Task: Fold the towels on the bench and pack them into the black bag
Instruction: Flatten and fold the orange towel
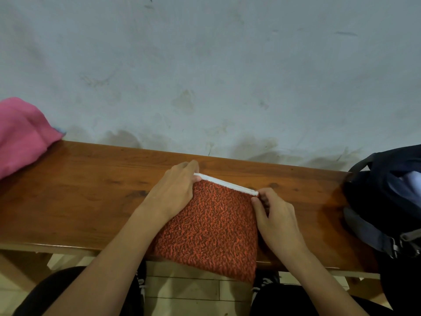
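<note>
So the orange-red towel (209,226) is laid flat across the middle of the wooden bench (91,190), with its near edge hanging off the front of the bench over the floor. A white hem strip (225,183) is seen along the towel's far edge, toward the back of the bench.

The far left corner of the towel is pinched by the left hand (173,192), thumb on top of the hem and fingers curled past it. The far right corner is held by the right hand (275,220), fingers bent down round the edge with the thumb pressed on the fabric. Both hands are closed on the towel, nothing loose.

The black bag (387,201) is parked at the right end of the bench, well apart from the towel, top gaping, with something pale blue visible inside. A pink cloth (22,135) is bunched at the bench's left end. The wall (205,65) behind the bench is grey and stained.
</note>
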A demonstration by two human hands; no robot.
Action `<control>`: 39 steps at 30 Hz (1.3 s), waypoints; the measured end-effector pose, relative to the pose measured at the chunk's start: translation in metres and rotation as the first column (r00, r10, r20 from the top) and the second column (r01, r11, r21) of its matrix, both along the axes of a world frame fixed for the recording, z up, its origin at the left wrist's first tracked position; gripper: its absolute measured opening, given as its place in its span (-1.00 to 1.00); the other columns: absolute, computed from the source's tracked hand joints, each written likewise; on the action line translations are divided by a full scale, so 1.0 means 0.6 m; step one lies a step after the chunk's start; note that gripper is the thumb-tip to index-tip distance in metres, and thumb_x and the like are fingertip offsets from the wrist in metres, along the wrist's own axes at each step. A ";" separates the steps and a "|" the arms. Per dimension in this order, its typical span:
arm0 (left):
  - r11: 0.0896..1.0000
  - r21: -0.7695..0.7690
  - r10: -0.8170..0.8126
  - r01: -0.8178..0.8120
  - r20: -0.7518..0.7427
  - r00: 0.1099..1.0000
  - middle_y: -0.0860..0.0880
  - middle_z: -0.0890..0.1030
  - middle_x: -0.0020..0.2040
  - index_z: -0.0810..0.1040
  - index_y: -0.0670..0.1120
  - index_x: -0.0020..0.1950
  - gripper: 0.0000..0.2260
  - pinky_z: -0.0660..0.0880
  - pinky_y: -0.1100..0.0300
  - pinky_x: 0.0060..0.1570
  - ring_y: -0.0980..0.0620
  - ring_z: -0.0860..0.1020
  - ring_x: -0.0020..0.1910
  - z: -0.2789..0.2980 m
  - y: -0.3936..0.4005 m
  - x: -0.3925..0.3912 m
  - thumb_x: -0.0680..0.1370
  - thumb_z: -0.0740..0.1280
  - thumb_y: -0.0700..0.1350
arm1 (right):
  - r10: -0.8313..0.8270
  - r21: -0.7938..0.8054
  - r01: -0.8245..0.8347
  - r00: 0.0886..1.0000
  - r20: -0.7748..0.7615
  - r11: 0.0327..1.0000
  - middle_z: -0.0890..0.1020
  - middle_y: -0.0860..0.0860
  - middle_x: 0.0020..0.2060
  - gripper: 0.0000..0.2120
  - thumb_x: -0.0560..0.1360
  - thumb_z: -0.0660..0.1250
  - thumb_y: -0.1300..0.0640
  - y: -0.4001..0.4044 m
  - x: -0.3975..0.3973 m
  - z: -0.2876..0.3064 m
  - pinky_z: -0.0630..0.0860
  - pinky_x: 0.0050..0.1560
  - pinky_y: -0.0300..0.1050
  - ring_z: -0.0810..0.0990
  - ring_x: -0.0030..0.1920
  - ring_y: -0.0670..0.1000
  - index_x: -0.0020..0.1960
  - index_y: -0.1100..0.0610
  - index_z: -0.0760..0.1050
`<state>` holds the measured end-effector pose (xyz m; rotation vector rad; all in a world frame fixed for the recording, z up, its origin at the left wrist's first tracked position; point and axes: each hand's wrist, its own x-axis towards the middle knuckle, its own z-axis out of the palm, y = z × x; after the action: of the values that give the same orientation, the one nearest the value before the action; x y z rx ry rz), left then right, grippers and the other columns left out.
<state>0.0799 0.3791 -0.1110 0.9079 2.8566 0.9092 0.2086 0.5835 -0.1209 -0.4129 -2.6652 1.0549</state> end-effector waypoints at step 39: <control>0.979 -0.140 0.114 -0.148 -0.225 0.968 -0.04 0.53 0.06 0.58 -0.09 0.10 -0.83 0.32 0.05 0.11 -0.06 0.42 0.11 -0.023 0.017 0.000 0.65 0.20 -0.20 | 0.344 0.432 -0.427 0.902 0.259 0.795 -0.01 -0.05 0.61 -0.30 0.60 -0.22 -0.29 -0.037 -0.015 -0.001 -0.09 0.57 -0.17 -0.11 0.59 -0.12 0.63 0.06 -0.01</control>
<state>0.0800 0.3890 -0.1249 0.8588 3.1515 0.6164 0.1999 0.5614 -0.1214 0.1667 -3.1109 0.4043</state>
